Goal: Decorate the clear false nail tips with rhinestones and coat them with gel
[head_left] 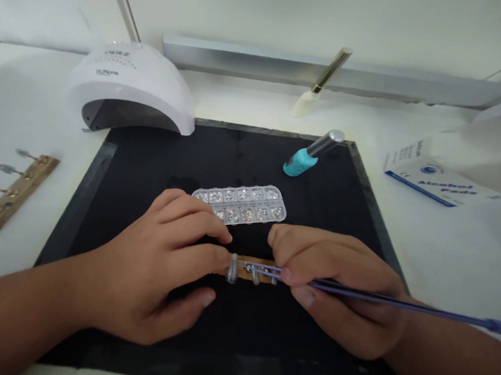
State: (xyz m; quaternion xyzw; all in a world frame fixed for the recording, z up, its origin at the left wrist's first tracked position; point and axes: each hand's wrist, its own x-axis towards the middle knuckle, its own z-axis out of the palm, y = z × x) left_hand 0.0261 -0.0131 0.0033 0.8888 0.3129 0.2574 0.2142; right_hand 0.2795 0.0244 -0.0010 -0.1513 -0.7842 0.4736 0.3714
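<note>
A small wooden strip carrying silvery nail tips lies on the black mat. My left hand touches the strip's left end with a fingertip; its fingers are apart and it grips nothing. Purple tweezers are pinched in my right hand, their points over the strip near the left nail tip. Behind both hands sits a clear case of gems with two rows of compartments, its left end partly covered by my left hand. Whether the tweezers hold anything is too small to tell.
A white nail lamp stands at the back left. A turquoise bottle and a cream bottle with a gold cap stand behind the case. Another wooden strip lies far left, an alcohol pads box at right.
</note>
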